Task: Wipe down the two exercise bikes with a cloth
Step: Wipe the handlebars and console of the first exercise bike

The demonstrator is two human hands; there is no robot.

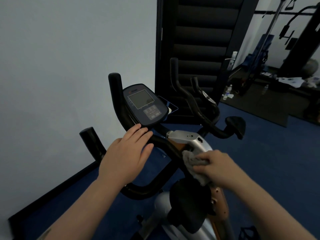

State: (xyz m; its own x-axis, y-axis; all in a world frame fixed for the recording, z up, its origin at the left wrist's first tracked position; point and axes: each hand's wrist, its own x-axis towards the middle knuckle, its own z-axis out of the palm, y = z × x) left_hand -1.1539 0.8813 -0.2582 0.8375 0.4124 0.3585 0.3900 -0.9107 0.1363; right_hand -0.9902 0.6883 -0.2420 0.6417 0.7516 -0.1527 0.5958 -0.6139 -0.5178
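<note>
Hands split the work: my left hand point(127, 151) rests flat with straight fingers on the near bike's handlebar point(161, 142), steadying it, so my right hand point(214, 168), pinching the grey cloth point(194, 163), should rub firmly along that bar beside the silver frame point(188, 137), the second bike point(199, 104) waiting behind.

— Can you read anything on the bike's console point(144, 105)?

— No. From my feed I see a small reddish mark and a short word at its top left, above the grey screen point(141, 99), but the letters are too blurred to make out. The button panel point(152, 113) below the screen carries tiny markings, also unreadable.

— Any other writing?

— A water bottle point(229, 89) on the floor has a label, too small to read.
</note>
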